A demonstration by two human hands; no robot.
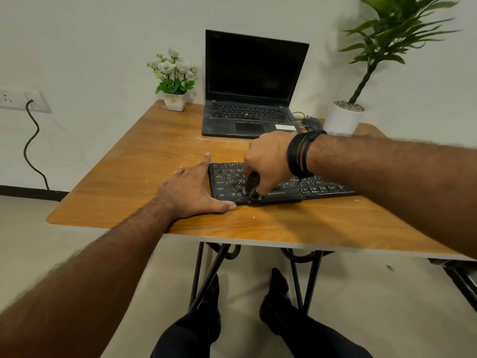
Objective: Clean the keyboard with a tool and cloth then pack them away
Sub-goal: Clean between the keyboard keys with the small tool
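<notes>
A black keyboard [317, 188] lies flat on the wooden table [134, 161], near its front edge. My left hand [196, 189] rests flat on the table against the keyboard's left end, fingers spread, thumb along the front corner. My right hand [268, 161] is above the keyboard's left half, fingers closed around a small black cleaning tool [251, 186] whose lower end touches the keys near the front edge. No cloth is visible.
An open black laptop [251, 86] stands at the back of the table. A small white flower pot [175, 99] sits back left, a tall plant in a white pot [342, 118] back right. A cable and black object [311, 122] lie beside the laptop.
</notes>
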